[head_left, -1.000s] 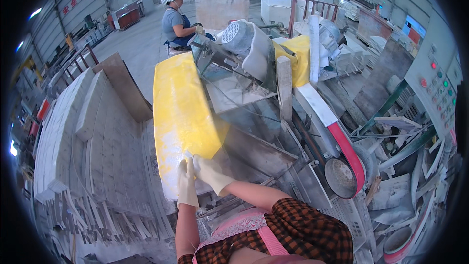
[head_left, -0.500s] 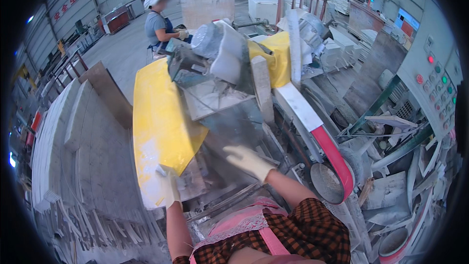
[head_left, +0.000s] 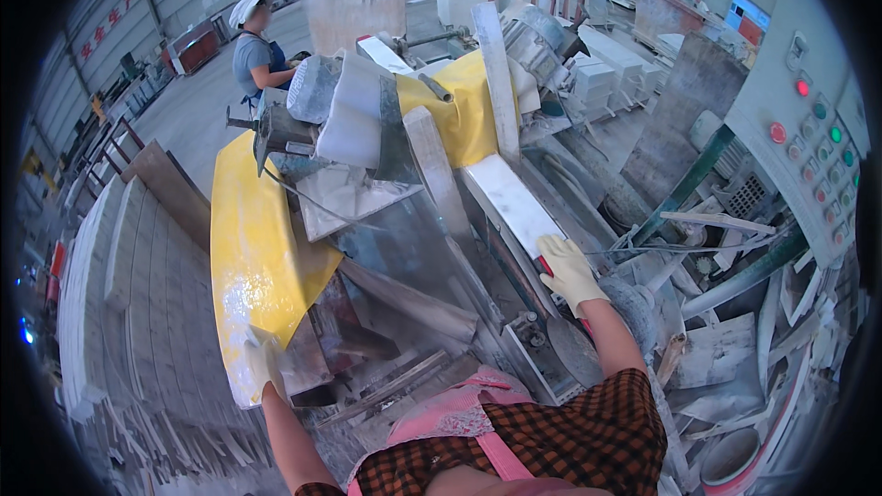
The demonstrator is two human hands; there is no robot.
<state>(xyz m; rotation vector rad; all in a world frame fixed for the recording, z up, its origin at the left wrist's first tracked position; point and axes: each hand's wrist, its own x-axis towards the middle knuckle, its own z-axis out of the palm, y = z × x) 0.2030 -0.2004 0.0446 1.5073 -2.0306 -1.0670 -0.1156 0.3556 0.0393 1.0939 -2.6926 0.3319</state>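
1. While the right grip (head_left: 570,271) rests at 4 o'clock from view centre, the step in hand reads as contact with the near end of the white strip (head_left: 514,197); shifting that strip would call for secure purchase beside the red edge (head_left: 546,266).
2. Right grip: gloved, fingers laid over strip's end; whether they clench beneath cannot be told.
3. Left grip (head_left: 262,363): 8 o'clock, blurred, apparently touching near end of the yellow sheet (head_left: 248,239); finger closure cannot be told.
4. White strip runs from right grip toward 11 o'clock, reaching the yellow cover (head_left: 459,119).
5. Yellow sheet: 9 o'clock, draped, glossy.
6. Outward: grey motor (head_left: 312,87), 10–11 o'clock; pale slabs (head_left: 152,294), 8–9; control panel (head_left: 804,142), 2–3.
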